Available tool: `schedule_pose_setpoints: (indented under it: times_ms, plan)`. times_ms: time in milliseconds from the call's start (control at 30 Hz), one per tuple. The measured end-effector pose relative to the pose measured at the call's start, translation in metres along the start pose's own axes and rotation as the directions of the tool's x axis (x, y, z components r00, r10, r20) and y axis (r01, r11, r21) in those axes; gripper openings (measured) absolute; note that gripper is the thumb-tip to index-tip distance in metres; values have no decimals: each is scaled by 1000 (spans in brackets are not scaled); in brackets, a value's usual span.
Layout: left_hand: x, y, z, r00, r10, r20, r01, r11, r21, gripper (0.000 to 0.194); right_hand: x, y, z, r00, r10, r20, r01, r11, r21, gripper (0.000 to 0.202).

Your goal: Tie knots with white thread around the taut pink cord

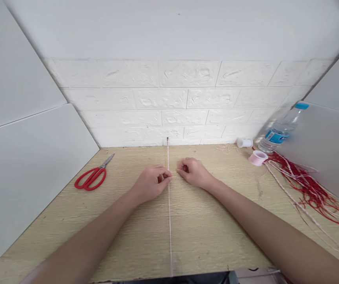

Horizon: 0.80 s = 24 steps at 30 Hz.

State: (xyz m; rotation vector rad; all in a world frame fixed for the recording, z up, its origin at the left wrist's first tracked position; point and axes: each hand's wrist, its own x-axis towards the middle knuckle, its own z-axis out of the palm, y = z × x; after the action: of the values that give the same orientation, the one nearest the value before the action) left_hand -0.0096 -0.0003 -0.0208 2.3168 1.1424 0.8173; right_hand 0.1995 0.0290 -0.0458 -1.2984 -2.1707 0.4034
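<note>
A pale pink braided cord [168,156] runs from a small dark hole at the foot of the wall toward me. Below the braid, straight thin strands [170,228] stretch down to the table's front edge. My left hand [154,180] pinches a fine thread right at the line of the cord. To the right of the cord, my right hand [193,172] has its thumb and fingertips pressed together. The pale thread [177,177] spans the short gap between both hands. How the thread lies within the right fingers is hidden.
Red-handled scissors [94,173] lie at the left. On the right are a pink thread spool [258,157], a white spool [244,142], a blue-capped water bottle [282,130] and a heap of red cords [308,185]. A white brick-patterned wall [172,98] closes off the back.
</note>
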Motion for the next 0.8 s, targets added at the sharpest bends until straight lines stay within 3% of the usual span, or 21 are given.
schedule_pose_setpoints:
  times_ms: [567, 700, 800]
  plan:
    - [0, -1, 1, 999, -18, 33, 17, 999, 28, 15, -4, -12, -4, 990, -119, 74, 119, 993, -3, 24]
    - [0, -2, 1, 999, -27, 41, 26, 999, 26, 14, -6, -15, -3, 993, -80, 89, 75, 995, 60, 10]
    - [0, -2, 1, 999, -27, 47, 25, 999, 28, 14, -7, -13, -3, 993, -34, 109, 25, 996, 81, 17]
